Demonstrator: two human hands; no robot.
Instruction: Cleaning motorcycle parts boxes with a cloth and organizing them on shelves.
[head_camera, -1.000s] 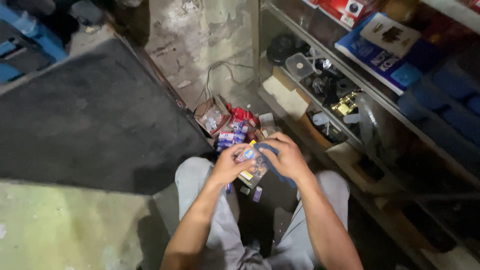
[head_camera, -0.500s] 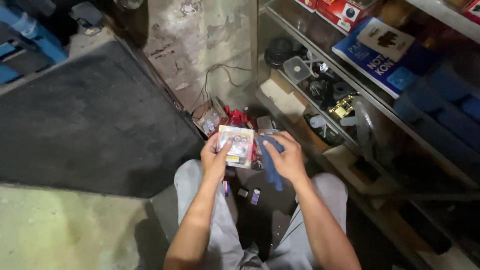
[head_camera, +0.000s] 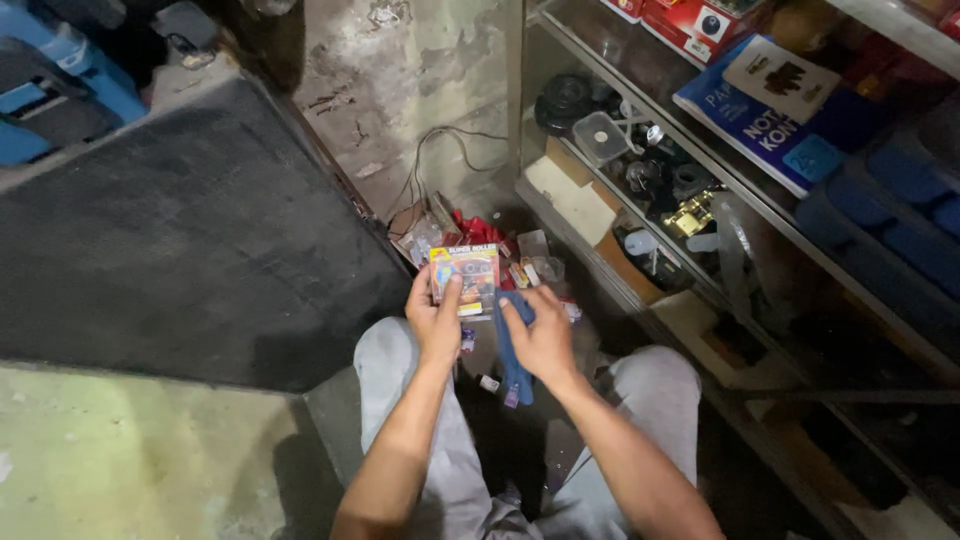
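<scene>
The left hand (head_camera: 436, 322) has its grip clenched on a small colourful packet (head_camera: 465, 279), held upright above the knees, thumb across its front. Just beside it, the right hand (head_camera: 540, 335) grasps a blue cloth (head_camera: 513, 366) that hangs down between the legs. More packets lie in a heap (head_camera: 480, 240) on the floor, near the metal shelf (head_camera: 700, 180).

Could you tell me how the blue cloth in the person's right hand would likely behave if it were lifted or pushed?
The blue cloth is probably floppy: it hangs limp below the right hand, following no shape of its own. It looks light, held with a loose hand. Pushed, it would likely bunch rather than slide or roll. The left hand holds a flat carded packet, which seems stiffer.
</scene>
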